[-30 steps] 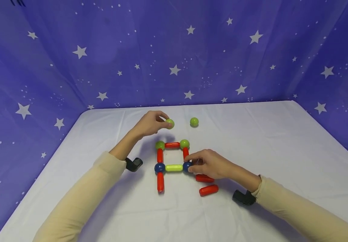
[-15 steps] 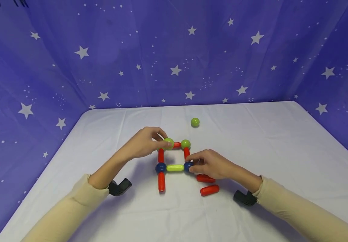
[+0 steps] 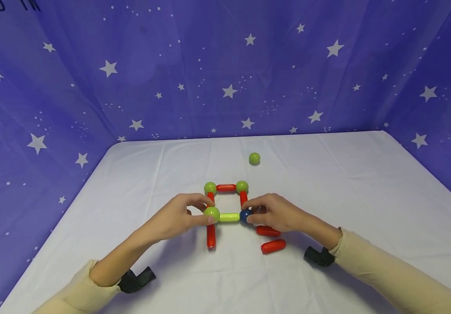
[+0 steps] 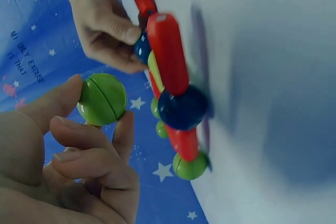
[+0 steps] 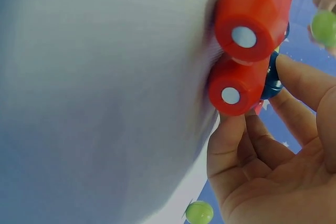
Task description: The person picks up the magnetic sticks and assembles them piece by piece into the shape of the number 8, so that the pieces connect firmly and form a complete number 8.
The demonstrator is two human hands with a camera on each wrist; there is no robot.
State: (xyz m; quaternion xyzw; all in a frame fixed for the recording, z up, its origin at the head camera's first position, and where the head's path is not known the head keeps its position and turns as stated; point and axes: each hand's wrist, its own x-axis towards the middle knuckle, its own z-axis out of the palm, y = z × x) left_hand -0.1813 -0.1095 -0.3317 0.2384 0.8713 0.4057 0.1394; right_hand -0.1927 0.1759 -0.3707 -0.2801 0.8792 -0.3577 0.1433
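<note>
Thumb and fingers of my left hand [image 3: 176, 218] pinch a green ball [image 4: 103, 99], held up off the table. In the head view it covers the left blue ball, which the left wrist view shows as a blue ball [image 4: 182, 107] joined to red rods. My right hand [image 3: 276, 213] grips the right blue ball [image 3: 245, 216] of the flat frame. A yellow-green rod [image 3: 229, 217] joins the two blue balls. Two green balls form the far corners, with a red rod [image 3: 226, 188] between them. Another red rod [image 3: 211, 237] points from the left blue ball toward me.
Two loose red rods, the nearer rod [image 3: 273, 246] and the farther rod [image 3: 268, 231], lie beside and below my right hand. A loose green ball [image 3: 254, 158] sits toward the back of the white-covered table [image 3: 327, 174]. A starry purple cloth [image 3: 194, 65] hangs behind.
My left hand has brought the green ball toward me, from behind the frame, past its far left corner, to over the left blue ball. My right hand stays at the right blue ball.
</note>
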